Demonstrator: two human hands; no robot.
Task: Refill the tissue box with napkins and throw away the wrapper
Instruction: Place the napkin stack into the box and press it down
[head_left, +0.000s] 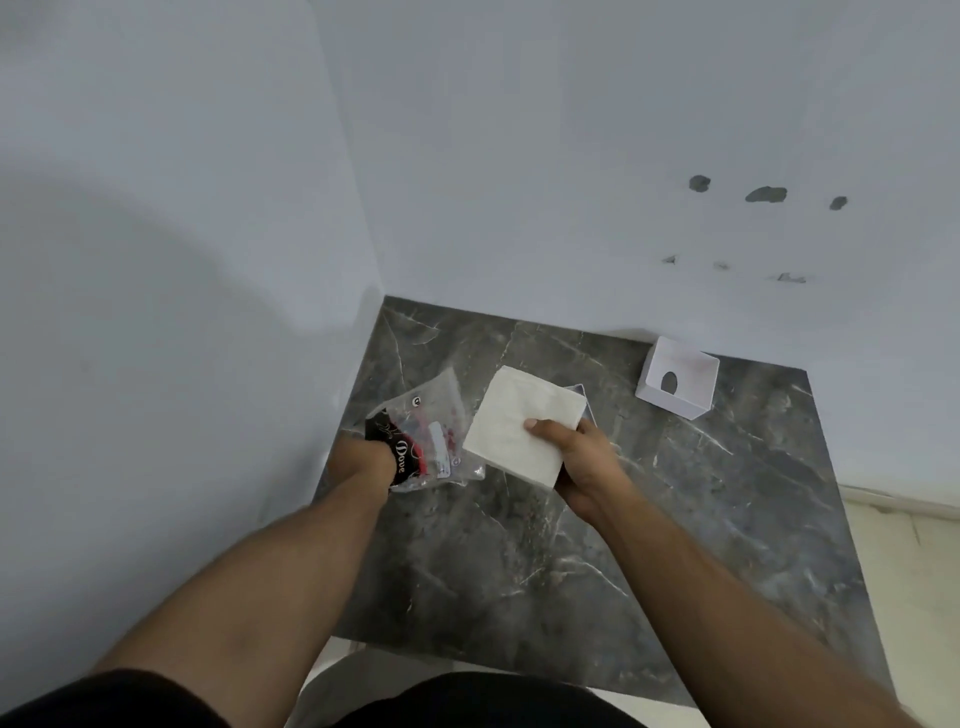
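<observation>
Grey marble table (597, 545) meets a white corner. Right hand (584, 462) pinches the napkin stack (519, 423) above it; left hand (371, 457) grasps the emptied wrapper (431, 431). Tissue box (678, 384) stands well apart, so the loosely pinched stack may fan out or slip on the way.

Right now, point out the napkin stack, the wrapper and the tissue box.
napkin stack (511, 423): head view, middle of its top sheet.
wrapper (434, 423): head view, clear plastic above the printed label.
tissue box (691, 369): head view, its inner white wall.
</observation>
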